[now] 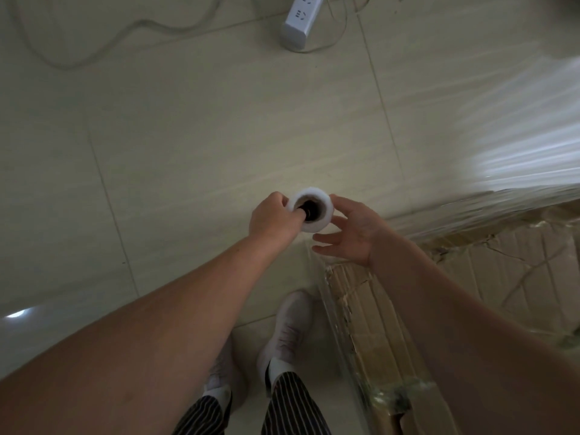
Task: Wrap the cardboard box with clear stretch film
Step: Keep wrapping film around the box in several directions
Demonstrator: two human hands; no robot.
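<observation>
There is one cardboard box [502, 271], one roll of stretch film [326, 213], one power strip [298, 23], two hands and two pale shoes [292, 328], all over a tiled floor [188, 136].

The cardboard box lies on the floor, its creased brown top already under clear film. The roll stands upright in the air just off the box's near-left corner, its open core facing the camera. A broad sheet of clear film [518, 136] runs from the roll across to the box's far side, glinting where the light catches it.

The left hand [273, 219] is left of the box corner and grips the roll: its fingers are curled into a fist, with one digit pushed down into the dark core. The right hand [351, 233] hovers over the box's corner, right beside the roll, its fingers [326, 238] spread apart and straight, holding nothing. Whether the thumb touches the roll's side I cannot tell.

The shoes stand just left of the box's near edge. The power strip lies well beyond the box, with a loose cable [103, 42] curving away from it.
</observation>
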